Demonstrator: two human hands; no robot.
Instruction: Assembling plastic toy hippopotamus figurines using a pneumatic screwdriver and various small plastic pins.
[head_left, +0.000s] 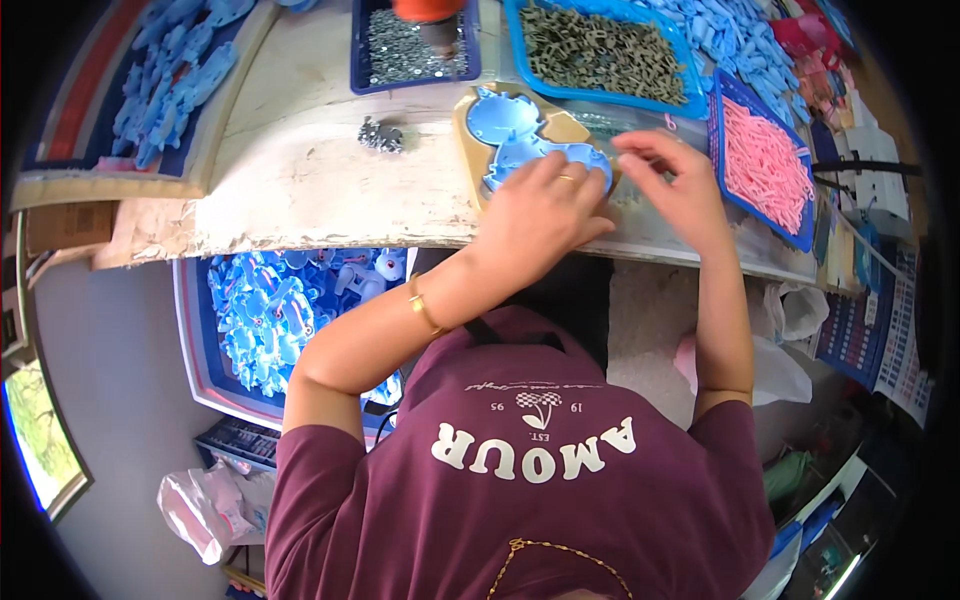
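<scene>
Two joined-looking blue plastic shell pieces (pixel 503 121) lie, hollow side up, in a tan-gold holder (pixel 470 150) on the worktable. My left hand (pixel 540 205) reaches across the nearer blue piece, its fingers bent down over it and the thumb toward the table edge; the fingertips are partly hidden. To the right of the holder, my right hand (pixel 678 180) is raised just over the table, thumb and fingers apart, with nothing visible between them. A small pink piece (pixel 670 121) lies beyond its fingers.
An orange-bodied tool (pixel 430 10) hangs over a tray of small metal parts (pixel 356 75). Behind are a light-blue tray (pixel 690 100) of brownish metal pieces and a basket of pink sticks (pixel 765 165). Loose metal parts (pixel 380 135) lie left. A bin of blue parts (pixel 265 320) stands below.
</scene>
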